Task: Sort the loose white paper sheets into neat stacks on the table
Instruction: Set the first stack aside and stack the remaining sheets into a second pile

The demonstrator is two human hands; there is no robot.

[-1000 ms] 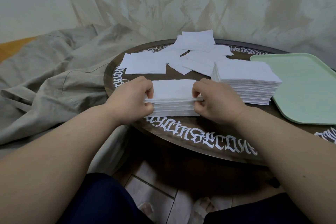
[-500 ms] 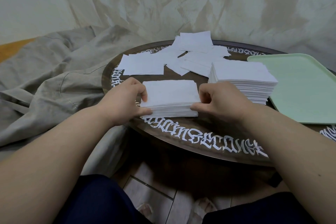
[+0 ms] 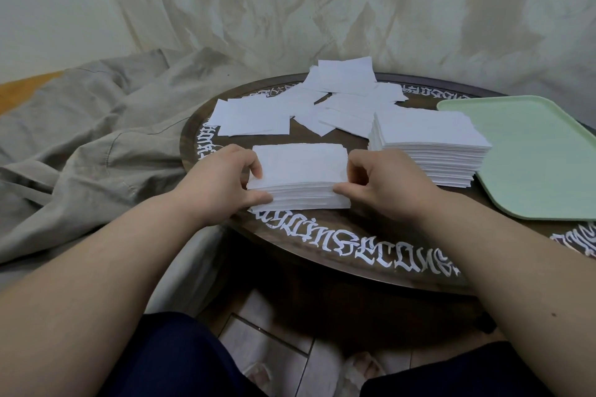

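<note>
Right now both hands clamp the near stack point(image 3: 298, 176) at the front of the round table point(image 3: 354, 245), just behind its white lettering. Left hand point(image 3: 222, 180) grips the stack's left end, thumb low on the front edge, fingers curled over the top corner; right hand point(image 3: 383, 182) grips the right end the same way, thumb on the front edge, fingers curled at the side. Squeezing from both ends looks like squaring the edges so the sheets sit flush. Taller stack point(image 3: 429, 147) sits just right of it, apart, touching or nearly touching the green tray point(image 3: 541, 158). Loose sheets point(image 3: 309, 103) lie overlapped and skewed at the back, still unsorted, so the task reads as partway done. Beige cloth point(image 3: 96, 145) is bunched left of the table and draped behind.
</note>
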